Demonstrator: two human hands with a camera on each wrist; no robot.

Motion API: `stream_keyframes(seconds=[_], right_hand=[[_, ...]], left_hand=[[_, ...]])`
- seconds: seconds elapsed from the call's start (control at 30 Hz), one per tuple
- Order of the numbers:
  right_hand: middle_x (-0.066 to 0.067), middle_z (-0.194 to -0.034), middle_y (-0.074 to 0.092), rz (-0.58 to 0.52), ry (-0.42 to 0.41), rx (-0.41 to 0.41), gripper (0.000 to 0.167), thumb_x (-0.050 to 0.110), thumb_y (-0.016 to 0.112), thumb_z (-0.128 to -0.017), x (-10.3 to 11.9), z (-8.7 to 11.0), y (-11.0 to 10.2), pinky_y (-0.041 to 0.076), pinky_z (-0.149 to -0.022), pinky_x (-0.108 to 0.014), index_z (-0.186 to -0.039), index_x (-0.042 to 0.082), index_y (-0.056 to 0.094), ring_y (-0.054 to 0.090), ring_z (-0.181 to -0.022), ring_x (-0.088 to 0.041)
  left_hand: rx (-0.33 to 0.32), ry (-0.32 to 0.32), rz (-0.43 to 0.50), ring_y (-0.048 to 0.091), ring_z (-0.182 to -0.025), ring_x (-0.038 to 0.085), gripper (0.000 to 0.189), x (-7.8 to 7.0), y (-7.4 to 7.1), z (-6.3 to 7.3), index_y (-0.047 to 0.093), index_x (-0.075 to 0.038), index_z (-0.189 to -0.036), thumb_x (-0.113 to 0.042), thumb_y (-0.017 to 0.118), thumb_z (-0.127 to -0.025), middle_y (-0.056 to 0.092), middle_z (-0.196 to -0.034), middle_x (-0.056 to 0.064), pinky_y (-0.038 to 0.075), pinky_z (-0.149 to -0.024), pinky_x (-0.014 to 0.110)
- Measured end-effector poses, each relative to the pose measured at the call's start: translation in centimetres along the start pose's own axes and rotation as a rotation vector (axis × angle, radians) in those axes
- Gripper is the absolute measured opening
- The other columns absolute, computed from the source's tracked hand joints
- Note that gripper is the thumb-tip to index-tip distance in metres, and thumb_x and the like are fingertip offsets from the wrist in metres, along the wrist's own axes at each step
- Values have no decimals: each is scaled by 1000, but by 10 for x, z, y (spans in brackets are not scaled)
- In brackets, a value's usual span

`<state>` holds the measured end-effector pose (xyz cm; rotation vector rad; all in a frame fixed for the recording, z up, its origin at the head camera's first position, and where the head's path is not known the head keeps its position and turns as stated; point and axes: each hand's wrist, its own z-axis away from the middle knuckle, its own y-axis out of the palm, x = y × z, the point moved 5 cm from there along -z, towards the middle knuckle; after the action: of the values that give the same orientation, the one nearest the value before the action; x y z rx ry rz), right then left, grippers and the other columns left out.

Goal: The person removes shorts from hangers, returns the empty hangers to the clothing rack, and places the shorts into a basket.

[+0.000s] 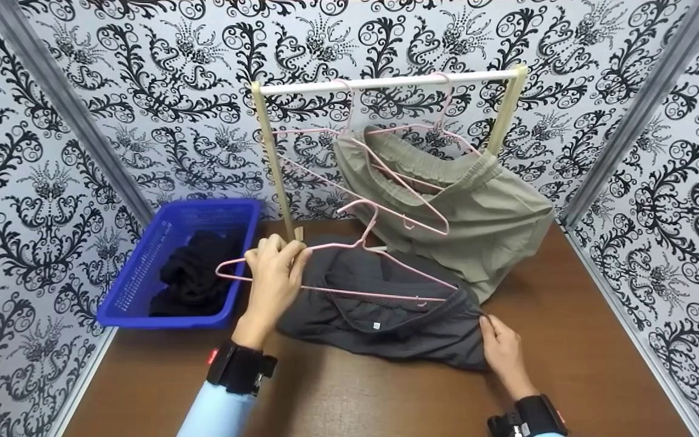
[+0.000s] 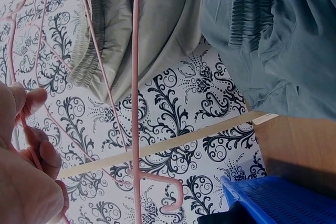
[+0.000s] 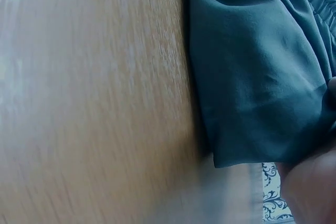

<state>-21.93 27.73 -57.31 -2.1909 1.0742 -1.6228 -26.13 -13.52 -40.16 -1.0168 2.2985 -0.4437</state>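
Walls (image 1: 192,54): white with black scrollwork, standing behind and on both sides
Corners: a grey strip (image 1: 641,109) running up each
Table (image 1: 361,394): brown, wood-grained, pale edging along both sides
Light: soft sheen on the tabletop

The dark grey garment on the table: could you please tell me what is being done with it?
A person's left hand grips one side of a pink hanger, whose other end seems to be tucked inside the dark grey garment. The right hand pinches the garment's edge as it lies on the table. Behind, an olive garment hangs on the rack, and to the left a blue basket holds black cloth.
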Motion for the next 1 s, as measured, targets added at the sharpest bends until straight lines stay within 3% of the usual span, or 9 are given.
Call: stream_keyframes(seconds=[0.13,0.6,0.77,0.87,1.0], right_hand=[[-20,-97,73,0,20,16,18,8,57,-103,-1,0,0,51,-79,-51,-92,-1,68,69,-92,-40],[-28,-114,71,8,91,107,25,11,51,-107,-12,2,4,48,-94,-60,-109,-6,69,65,-110,-50],[-30,-114,70,11,85,105,22,8,55,-104,-9,0,0,49,-93,-60,-114,-8,68,66,-108,-50],[-26,-107,73,-4,78,74,18,6,59,-102,-5,-2,-3,52,-87,-54,-111,-5,69,69,-101,-43],[-18,-99,75,-19,63,-3,13,6,62,-100,2,-6,-10,50,-77,-33,-107,-1,70,68,-86,-19]], left_hand=[[-1,-3,-2,45,-80,31,14,0,-2,-1,68,-8,-87,-20,71,-95,47,-79,8,29,-80,55],[21,-35,11,45,-81,32,16,1,0,0,67,-9,-87,-22,70,-96,45,-79,8,28,-81,54],[38,-25,28,44,-80,30,14,-1,3,2,68,-10,-88,-21,70,-96,45,-78,7,29,-82,54],[41,-13,35,44,-80,30,13,-3,5,4,69,-10,-89,-20,70,-96,46,-79,7,29,-82,53],[41,2,45,45,-81,30,13,-6,7,5,69,-9,-89,-20,70,-96,47,-79,7,29,-82,53]])
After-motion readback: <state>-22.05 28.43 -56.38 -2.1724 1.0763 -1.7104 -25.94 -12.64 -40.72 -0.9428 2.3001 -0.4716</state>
